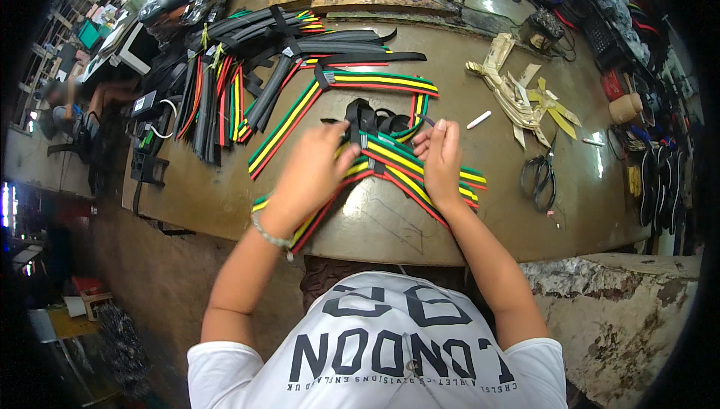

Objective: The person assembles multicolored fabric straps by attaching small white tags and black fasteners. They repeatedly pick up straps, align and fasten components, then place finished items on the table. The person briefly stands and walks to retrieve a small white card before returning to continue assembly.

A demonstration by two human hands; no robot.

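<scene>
Striped straps (405,160): crossed, lying midway along the near edge of the tabletop (495,146), beneath both hands. Left hand (313,169): blurred, fingers bent; grip cannot be told. Right hand (442,158): fingers curled at the straps; hold likewise unclear. Black strap loops (360,120): just beyond, loose. Black strap bundles (262,30): toward far left corner, seemingly gathered already; striped straps apparently not yet gathered.
</scene>
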